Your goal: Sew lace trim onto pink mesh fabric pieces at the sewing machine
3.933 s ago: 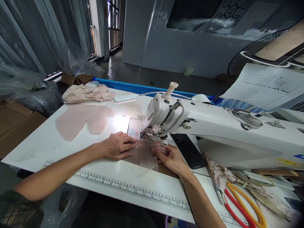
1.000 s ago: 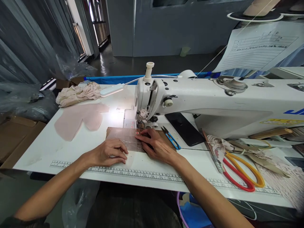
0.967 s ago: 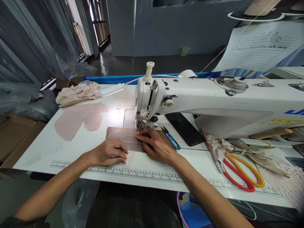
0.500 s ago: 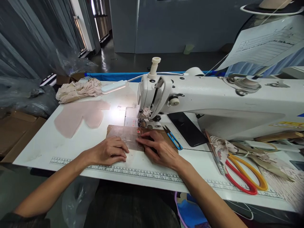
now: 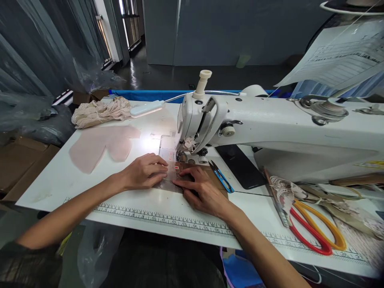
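My left hand (image 5: 145, 173) lies on the left part of a thin, see-through piece of fabric (image 5: 171, 185), its fingers stretched toward the needle area and slightly bent. Much of the fabric's left side is hidden beneath that hand. My right hand (image 5: 202, 190) rests palm down with fingers spread, pressing on the fabric and on a brown flat piece (image 5: 218, 182) that shows at its right. Just beyond my fingertips stands the white sewing machine (image 5: 192, 120), its presser foot by the fabric's far edge. A small red mark (image 5: 177, 168) shows between the hands.
Blue thread snips (image 5: 222, 178) and a black phone (image 5: 241, 166) lie right of my right hand. Red and yellow scissors (image 5: 315, 228) sit among lace scraps. Pale pink cut fabric (image 5: 93, 148) and a lace bundle (image 5: 103, 112) are at left. A ruler strip (image 5: 168, 220) runs along the front edge.
My left hand has moved up and right, onto the fabric and closer to the needle, covering its left part. My right hand stays nearly in place. The view has shifted slightly.
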A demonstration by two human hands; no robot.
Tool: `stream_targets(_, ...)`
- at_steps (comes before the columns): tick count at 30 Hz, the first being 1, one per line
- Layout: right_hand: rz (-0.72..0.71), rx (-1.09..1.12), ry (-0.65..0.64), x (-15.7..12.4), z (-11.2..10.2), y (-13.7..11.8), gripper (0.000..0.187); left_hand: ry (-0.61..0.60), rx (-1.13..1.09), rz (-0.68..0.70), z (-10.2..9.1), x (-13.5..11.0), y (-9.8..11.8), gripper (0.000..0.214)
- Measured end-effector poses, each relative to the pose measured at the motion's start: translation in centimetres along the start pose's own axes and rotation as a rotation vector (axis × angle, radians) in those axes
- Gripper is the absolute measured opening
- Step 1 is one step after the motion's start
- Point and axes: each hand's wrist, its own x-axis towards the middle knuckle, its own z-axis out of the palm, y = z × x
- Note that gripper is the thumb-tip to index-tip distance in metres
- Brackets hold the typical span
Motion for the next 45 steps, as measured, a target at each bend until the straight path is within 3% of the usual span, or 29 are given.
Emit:
stream_targets(5,0.016,-0.007,-0.006,-0.1,0.0,-0.2,0.039,-0.128,0.272,0.191,2.4,1.4,-1.3,0.026)
stream_targets(11,0.007,-0.094,0.043,0.8,0.2,0.4,0.037,-0.251,0.572,0.084,3.5,2.1,-1.4,0.033)
stream_targets(19,0.052,-0.064,0.106,1.0,0.7,1.3,0.036,-0.253,0.483,0.004,2.7,2.5,-2.9,0.035)
stream_targets(45,0.048,-0.081,0.107,0.8,0.8,1.0,0.038,-0.230,0.399,-0.051,3.1,2.1,-2.4,0.037)
